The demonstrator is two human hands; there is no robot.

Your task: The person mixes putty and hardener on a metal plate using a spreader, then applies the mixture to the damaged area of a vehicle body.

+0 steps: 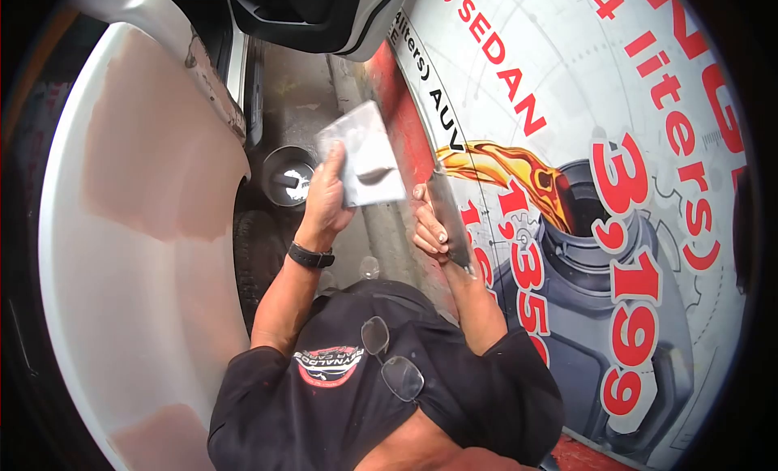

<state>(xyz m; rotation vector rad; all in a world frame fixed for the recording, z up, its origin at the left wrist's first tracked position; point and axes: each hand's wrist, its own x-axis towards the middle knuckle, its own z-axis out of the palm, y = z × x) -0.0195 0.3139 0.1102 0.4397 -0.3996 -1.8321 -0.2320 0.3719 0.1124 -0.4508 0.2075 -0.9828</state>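
My left hand grips a flat, pale, square board by its near-left edge, thumb on top. A small lump of grey paste sits on the board. To the right, the fingers of my right hand are wrapped round a wide, flat metal putty spreader, its blade turned nearly edge-on. The spreader is apart from the board. On my left curves a white car panel with a large pinkish-brown patch and a smaller patch lower down.
A round bucket holding something whitish stands on the floor beyond my left hand. Below the panel's edge shows a dark tyre. An open car door juts in at the top. A large printed banner lines the right side.
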